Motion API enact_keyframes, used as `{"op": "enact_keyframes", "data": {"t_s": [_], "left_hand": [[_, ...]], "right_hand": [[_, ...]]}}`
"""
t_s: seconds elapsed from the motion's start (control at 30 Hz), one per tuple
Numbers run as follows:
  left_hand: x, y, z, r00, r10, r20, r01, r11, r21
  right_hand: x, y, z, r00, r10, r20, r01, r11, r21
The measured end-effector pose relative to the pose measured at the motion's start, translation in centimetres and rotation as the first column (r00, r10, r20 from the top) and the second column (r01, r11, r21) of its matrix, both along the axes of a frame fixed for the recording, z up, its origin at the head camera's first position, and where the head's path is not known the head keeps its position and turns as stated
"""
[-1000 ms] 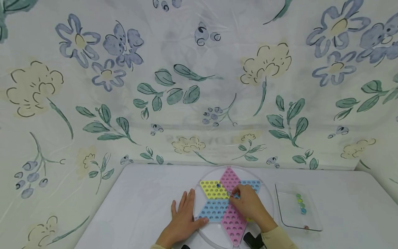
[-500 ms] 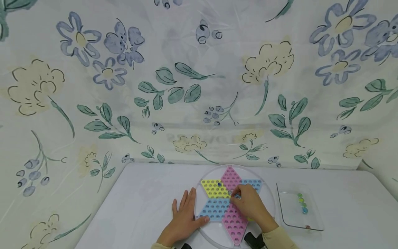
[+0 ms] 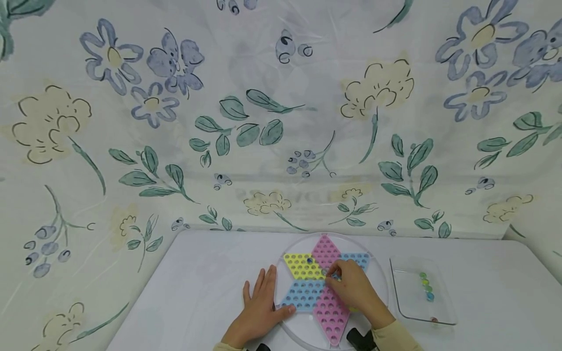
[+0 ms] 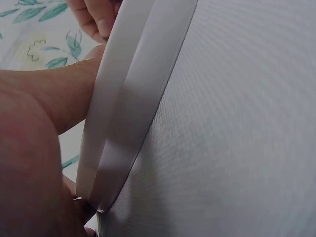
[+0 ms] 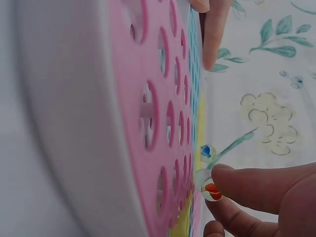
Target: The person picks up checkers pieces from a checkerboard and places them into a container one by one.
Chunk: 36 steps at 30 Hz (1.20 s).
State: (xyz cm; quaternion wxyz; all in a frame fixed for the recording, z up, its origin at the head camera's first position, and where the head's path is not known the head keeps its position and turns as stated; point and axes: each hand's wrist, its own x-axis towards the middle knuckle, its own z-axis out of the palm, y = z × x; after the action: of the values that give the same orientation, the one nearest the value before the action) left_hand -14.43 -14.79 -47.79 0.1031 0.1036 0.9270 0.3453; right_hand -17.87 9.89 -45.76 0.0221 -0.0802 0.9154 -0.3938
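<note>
A round Chinese checkers board (image 3: 332, 312) with a pink, blue and yellow star of holes lies on the white table. My right hand (image 3: 351, 285) is over the middle of the star. Between its thumb and fingertips it pinches a clear marble with an orange swirl (image 5: 213, 191), seen in the right wrist view. A blue-cored marble (image 5: 206, 151) sits on the yellow section just beyond, and part of another clear marble (image 5: 201, 177) shows behind the pinched one. My left hand (image 3: 259, 309) rests at the board's left rim, fingers straight, thumb over the blue section's corner.
To the right of the board stands a clear tray (image 3: 393, 287) with several green, yellow and blue marbles (image 3: 425, 282) in a row and a reddish marble (image 3: 434, 320) by its near edge. A floral cloth (image 3: 281, 204) hangs behind the table.
</note>
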Motion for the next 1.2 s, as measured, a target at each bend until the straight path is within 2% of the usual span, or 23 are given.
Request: {"op": "enact_keyframes", "data": {"t_s": [0.57,0.8,1.0,1.2], "left_hand": [[-0.1,-0.1,-0.1,1.000,-0.014,-0.007,0.014,1.000,0.011],[0.0,-0.1,0.0,1.000,0.003,0.017,-0.003,1.000,0.004],[-0.1,-0.1,0.0,1.000,0.004,0.008,-0.004,1.000,0.006],[0.0,0.0,0.0,1.000,0.008,-0.001,-0.008,1.000,0.002]], "right_hand": [[1.2,0.7,1.3,0.995,0.026,-0.092,-0.027,1.000,-0.015],[1.8,1.1,1.9,0.997,0.014,-0.078,-0.018,0.998,-0.053],[2.2,1.4,2.2,0.998,-0.025,-0.054,0.022,0.999,-0.046],[2.7,1.8,2.4,0.996,-0.032,-0.077,0.029,0.998,-0.050]]}}
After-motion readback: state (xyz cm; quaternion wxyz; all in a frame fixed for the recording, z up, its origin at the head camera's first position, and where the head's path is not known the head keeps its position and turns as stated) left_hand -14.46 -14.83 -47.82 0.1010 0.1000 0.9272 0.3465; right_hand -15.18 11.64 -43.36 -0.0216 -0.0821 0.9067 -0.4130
